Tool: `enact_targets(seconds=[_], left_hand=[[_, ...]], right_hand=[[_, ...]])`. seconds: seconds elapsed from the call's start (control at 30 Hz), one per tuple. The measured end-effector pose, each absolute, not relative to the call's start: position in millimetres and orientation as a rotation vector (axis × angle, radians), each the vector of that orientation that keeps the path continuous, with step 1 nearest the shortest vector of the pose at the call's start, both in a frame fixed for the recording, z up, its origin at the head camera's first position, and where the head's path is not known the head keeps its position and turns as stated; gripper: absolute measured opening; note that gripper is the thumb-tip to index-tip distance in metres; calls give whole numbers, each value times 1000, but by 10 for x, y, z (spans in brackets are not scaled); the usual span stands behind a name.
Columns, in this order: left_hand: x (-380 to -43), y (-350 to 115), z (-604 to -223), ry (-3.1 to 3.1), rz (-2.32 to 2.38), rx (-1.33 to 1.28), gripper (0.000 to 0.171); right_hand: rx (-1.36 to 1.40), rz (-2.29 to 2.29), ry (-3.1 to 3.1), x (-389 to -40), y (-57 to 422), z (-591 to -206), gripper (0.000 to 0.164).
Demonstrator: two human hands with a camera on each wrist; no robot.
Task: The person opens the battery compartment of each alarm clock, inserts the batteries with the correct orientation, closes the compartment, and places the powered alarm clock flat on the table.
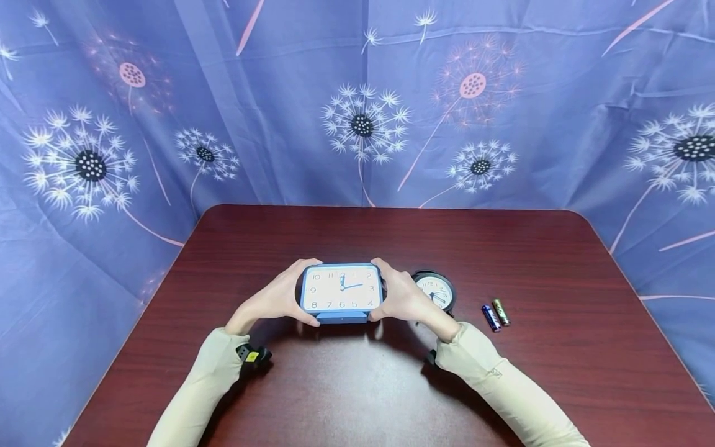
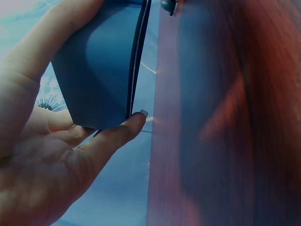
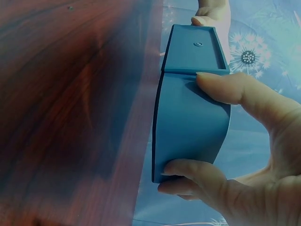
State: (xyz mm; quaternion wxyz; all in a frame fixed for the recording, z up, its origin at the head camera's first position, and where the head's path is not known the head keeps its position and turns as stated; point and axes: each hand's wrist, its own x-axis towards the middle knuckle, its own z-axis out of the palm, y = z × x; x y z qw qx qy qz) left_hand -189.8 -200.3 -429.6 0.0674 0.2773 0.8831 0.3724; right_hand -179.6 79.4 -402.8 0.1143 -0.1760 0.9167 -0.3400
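A blue rectangular clock [image 1: 342,287] with a white face faces up toward the head camera between both hands. My left hand [image 1: 282,295] grips its left end, thumb at the lower corner and fingers at the upper one. On the opposite end my right hand [image 1: 399,295] holds it the same way. The right wrist view shows the clock's blue casing [image 3: 193,117] with the thumb and fingers across it, and a recessed panel [image 3: 193,49] bearing a small round mark. In the left wrist view, thumb and fingers span the casing [image 2: 101,70].
A round black clock [image 1: 436,290] with a white dial is at the right, partly behind my right hand and wrist. Two small batteries, one blue [image 1: 491,318] and one yellow-green [image 1: 501,312], lie further right on the dark red table [image 1: 357,385]. A blue dandelion-print curtain [image 1: 279,124] hangs behind.
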Motion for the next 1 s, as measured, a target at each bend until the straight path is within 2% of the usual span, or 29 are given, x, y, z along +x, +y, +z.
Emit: enact_targets(seconds=[0.73,1.0], left_hand=[[-1873,-2029,-4310,2581,1184,771,115],[-1848,-2027,-4290,2385,1420,713,114]], right_hand=[[-522,-967,2717,-1774,785,-3985,108],[-506,-981,2715,-1749,800,-3922,110]])
